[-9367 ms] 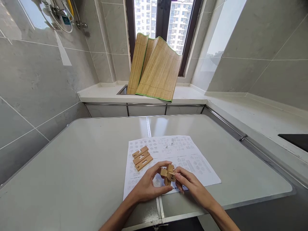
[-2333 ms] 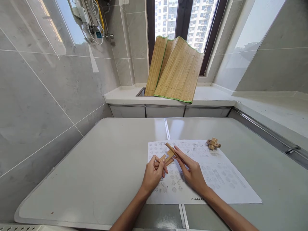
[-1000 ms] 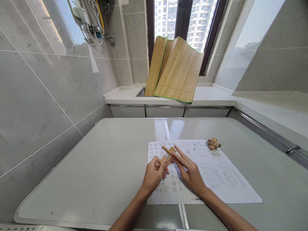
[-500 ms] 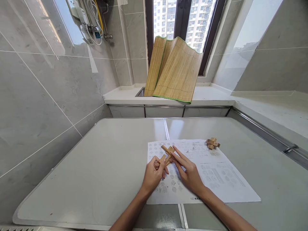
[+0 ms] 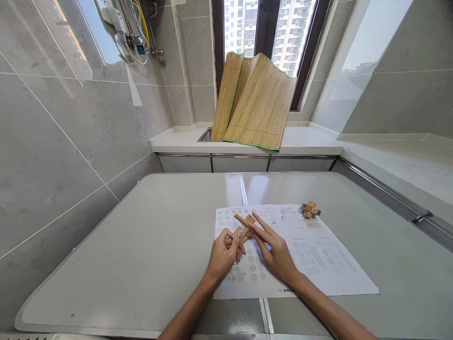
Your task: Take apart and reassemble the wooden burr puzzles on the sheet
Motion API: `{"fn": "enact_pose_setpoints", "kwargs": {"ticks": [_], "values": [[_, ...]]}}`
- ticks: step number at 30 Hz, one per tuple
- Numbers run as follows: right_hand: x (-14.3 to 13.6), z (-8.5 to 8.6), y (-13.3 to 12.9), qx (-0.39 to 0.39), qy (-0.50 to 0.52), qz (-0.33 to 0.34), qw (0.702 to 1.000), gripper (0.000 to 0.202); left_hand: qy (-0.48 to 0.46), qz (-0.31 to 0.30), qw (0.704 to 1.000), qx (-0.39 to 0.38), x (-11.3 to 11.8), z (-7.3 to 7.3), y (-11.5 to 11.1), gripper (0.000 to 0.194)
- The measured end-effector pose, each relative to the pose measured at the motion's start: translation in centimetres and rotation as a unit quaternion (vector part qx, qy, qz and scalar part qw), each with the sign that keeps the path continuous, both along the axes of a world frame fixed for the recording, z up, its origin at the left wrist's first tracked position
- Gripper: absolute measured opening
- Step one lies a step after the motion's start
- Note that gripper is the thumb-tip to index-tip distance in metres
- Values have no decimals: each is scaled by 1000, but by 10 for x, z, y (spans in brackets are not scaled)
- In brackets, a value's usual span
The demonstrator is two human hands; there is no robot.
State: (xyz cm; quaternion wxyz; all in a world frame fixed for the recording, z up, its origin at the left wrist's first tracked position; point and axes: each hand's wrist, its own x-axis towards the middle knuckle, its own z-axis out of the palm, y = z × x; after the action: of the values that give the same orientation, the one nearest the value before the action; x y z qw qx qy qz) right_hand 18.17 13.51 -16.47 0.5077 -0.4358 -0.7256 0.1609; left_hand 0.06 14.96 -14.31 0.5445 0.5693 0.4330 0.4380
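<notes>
Wood of a pale, yellowish colour is between the two hands: the left hand [image 5: 222,255] holds the notched pieces [image 5: 246,233] by their near left end, with thumb and fingers clamped on them. It seems that this grip on the end is chosen so that the notches are free for the other hand. The right hand [image 5: 279,257] comes from the right side and has the thin slat [image 5: 241,220] at its fingertips, apparently pinched between thumb and one finger; another finger is stretched out, apart from the slat, perhaps so as not to press on it. The slat lies crosswise to the notched pieces, tilted, with its free end to the far left. How deep it sits in a notch, I cannot tell, because the fingers hide this part. Both hands are over the white printed sheet [image 5: 336,269], which lies flat on the pale table [image 5: 141,245], probably so that its small drawings can be seen while working. At the far right edge of the sheet rests the cross-shaped wooden block [image 5: 310,210], well apart from the hands, likely put there to leave them room. Farther away, the folded bamboo mat [image 5: 260,104] stands on the white ledge [image 5: 177,143] before the window [image 5: 266,28], leaning, maybe in order to dry.
</notes>
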Motion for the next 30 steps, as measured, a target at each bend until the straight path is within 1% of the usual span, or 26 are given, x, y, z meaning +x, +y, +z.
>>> {"fn": "enact_pose_setpoints", "kwargs": {"ticks": [6, 13, 16, 18, 20, 22, 24, 27, 30], "values": [[0, -3, 0, -4, -7, 3, 1000, 51, -1, 2, 1000, 2, 1, 1, -1, 42], [-1, 1, -1, -12, 5, 9, 1000, 49, 10, 5, 1000, -3, 1, 4, -2, 42], [-1, 1, 0, -35, 30, 31, 998, 45, 2, 7, 1000, 1, 0, 2, 0, 41], [0, 0, 1, -54, 48, 43, 996, 46, -9, 16, 1000, 5, 0, 2, 2, 41], [2, -2, 3, -67, 55, 32, 996, 51, -23, 33, 999, 8, -2, 2, 4, 41], [5, -5, 5, -75, 39, 6, 996, 51, -33, 49, 998, 11, -4, 3, 5, 41], [8, -8, 8, -78, -2, -5, 997, 46, -36, 58, 998, 17, -7, 4, 7, 40], [11, -12, 10, -72, -68, 16, 995, 45, -30, 63, 997, 28, -11, 3, 9, 39], [11, -13, 11, -66, -100, 44, 992, 42, -27, 62, 997, 28, -13, 2, 10, 40]]}}
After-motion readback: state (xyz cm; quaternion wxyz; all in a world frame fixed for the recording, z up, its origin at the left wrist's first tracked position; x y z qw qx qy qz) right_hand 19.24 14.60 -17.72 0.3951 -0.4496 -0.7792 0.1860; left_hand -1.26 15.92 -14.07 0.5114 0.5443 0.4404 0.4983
